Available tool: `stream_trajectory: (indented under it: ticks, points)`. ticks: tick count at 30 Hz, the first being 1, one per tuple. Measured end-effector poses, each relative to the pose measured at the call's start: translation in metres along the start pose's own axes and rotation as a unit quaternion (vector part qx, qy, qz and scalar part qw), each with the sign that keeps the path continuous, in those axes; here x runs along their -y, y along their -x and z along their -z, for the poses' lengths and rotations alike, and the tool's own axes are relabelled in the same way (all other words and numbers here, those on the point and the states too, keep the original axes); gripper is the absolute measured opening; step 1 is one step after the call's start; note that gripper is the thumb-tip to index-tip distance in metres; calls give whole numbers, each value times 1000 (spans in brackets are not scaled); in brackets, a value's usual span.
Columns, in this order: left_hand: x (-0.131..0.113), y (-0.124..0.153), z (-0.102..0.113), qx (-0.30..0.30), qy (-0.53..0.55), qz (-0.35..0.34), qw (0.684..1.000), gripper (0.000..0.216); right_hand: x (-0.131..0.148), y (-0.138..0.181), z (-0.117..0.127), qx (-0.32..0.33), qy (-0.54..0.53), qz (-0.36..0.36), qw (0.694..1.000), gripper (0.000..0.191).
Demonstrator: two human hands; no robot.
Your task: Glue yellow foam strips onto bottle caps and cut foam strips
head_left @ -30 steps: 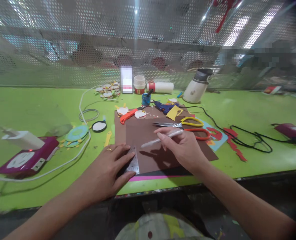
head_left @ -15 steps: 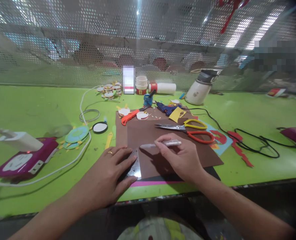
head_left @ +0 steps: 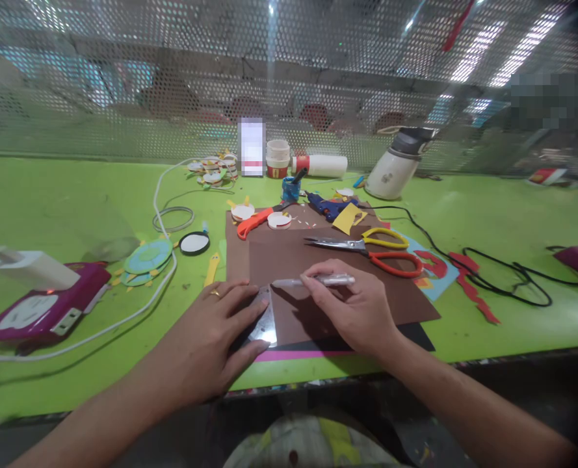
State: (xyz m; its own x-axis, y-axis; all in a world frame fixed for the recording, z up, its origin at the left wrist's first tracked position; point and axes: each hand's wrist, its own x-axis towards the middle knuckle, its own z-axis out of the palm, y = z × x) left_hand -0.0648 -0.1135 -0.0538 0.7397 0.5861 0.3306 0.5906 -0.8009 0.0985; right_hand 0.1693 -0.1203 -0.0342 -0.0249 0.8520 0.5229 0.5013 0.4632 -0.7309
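My right hand [head_left: 350,299] is closed around a pale pen [head_left: 335,280], whose tip points left at the edge of a clear plastic piece, perhaps a ruler [head_left: 268,318]. My left hand [head_left: 225,331] lies with fingers stretched out, pressing that clear piece flat; most of it is hidden under the palm. Beneath both is a sheet of brown paper [head_left: 289,250], with black paper [head_left: 422,338] and a pink strip [head_left: 298,355] showing under its front edge. Scissors [head_left: 361,245] with yellow and red handles rest on the brown paper beyond my right hand.
Behind the paper lie an orange-handled cutter [head_left: 257,223], a blue glue gun [head_left: 330,206] and a blue pot [head_left: 291,188]. A bottle [head_left: 394,166] stands at back right. On the left are a purple power strip [head_left: 49,309], a white cable [head_left: 157,296] and blue paper discs [head_left: 147,257].
The camera view has tilted and shifted slightly. Both hands keep their places on the clear piece and the pen, and the pen tip stays by the same edge.
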Motion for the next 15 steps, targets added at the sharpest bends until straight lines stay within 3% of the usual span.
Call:
stream_trajectory:
  ticks: [15]
  points:
    - [0,-1,2,0,2,5,1000,43,0,2,0,2,5,8,1000,12]
